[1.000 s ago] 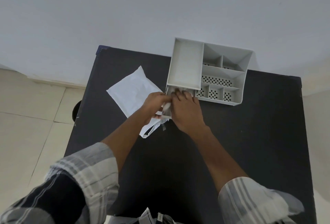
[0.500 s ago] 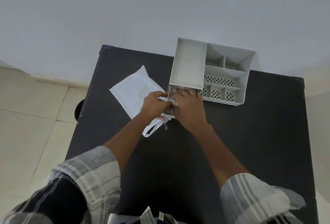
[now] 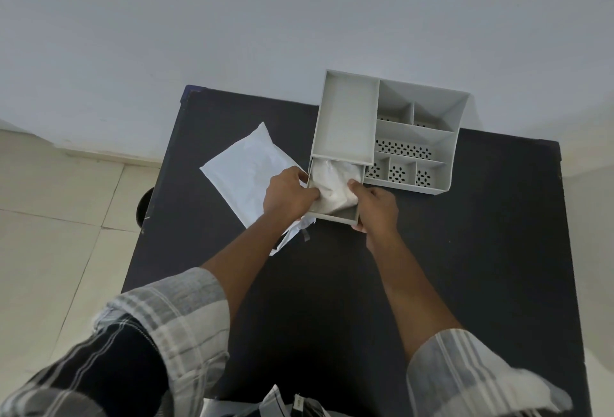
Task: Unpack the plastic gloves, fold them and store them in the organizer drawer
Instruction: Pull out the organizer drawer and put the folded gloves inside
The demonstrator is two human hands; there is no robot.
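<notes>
A black table (image 3: 465,250) stood against a pale wall, with cream floor tiles to its left. On the far part of the table sat a grey organizer (image 3: 415,137) with open compartments, some with perforated floors. Its drawer (image 3: 335,213) was pulled out toward the near side, at the organizer's left end. Inside the drawer lay the folded plastic gloves (image 3: 332,184), a translucent whitish wad filling most of the tray. The left hand (image 3: 289,195) was curled at the drawer's left wall, its fingers pinching the near left part of the wad. The right hand (image 3: 377,205) gripped the drawer's near right corner, its thumb resting on the right edge of the gloves. A white packet (image 3: 246,174) lay on the table just left of the drawer, partly under the left wrist; its torn near end (image 3: 292,233) trailed beneath the forearm.

The gloves appeared very light, thin, soft and slippery, and probably springy enough to unfold when released. A flat press across the whole wad would likely hold the fold better than a pinch at one edge. The drawer itself looked rigid and light, best steadied at its front wall.
</notes>
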